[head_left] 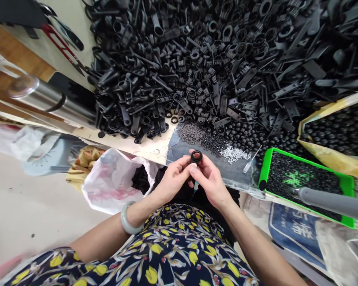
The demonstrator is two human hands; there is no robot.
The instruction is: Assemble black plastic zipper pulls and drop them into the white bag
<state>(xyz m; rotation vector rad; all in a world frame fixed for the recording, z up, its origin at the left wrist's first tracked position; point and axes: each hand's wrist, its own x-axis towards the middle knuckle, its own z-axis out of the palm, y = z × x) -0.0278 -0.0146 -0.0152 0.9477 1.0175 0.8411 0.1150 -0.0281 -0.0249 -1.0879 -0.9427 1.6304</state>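
Between my two hands, just off the table's front edge, I hold a black plastic ring-shaped part (196,156) with its round opening facing up. My left hand (176,176) pinches it from the left with thumb and fingers. From the right, the thumb and fingers of my right hand (209,178) close on the same part. A small light-blue tip (196,185) shows below the fingers; what it belongs to is hidden. Beyond the hands lie small grey pieces (191,133), black beads (244,133) and white pins (235,153).
A large heap of black plastic parts (173,59) covers the table. At right are a thin tool with a clear handle (248,166), a green tray (267,169) and a yellow sack (325,149). A steel flask (44,95) and white bag (107,186) are at left.
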